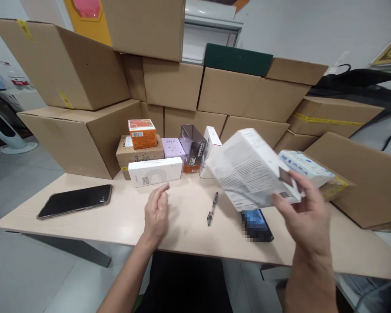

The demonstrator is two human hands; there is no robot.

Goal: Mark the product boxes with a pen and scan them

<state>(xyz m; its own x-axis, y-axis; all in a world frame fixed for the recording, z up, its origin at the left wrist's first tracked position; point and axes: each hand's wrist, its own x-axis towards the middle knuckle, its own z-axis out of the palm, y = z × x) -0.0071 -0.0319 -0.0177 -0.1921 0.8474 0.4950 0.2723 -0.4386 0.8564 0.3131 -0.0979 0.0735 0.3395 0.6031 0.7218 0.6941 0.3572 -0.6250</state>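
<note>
My right hand (308,215) grips a white box (250,169) covered in fine print by its right end, thumb on the near side. The box is lifted above the table and tilted, a little blurred. My left hand (157,213) hovers over the table with its fingers stretched out and nothing in it. Just behind it stands a white power bank box (155,172) on its long edge. A pen (212,208) lies between my hands. Partly under the lifted box is a small black device (260,227) with a lit screen.
A smartphone (76,201) lies at the left of the table (114,226). Behind are an orange box (142,134), a lilac box (172,148), a dark box (192,145) and an upright white box (211,143). A tissue pack (308,167) sits right. Cardboard boxes (228,93) wall the back.
</note>
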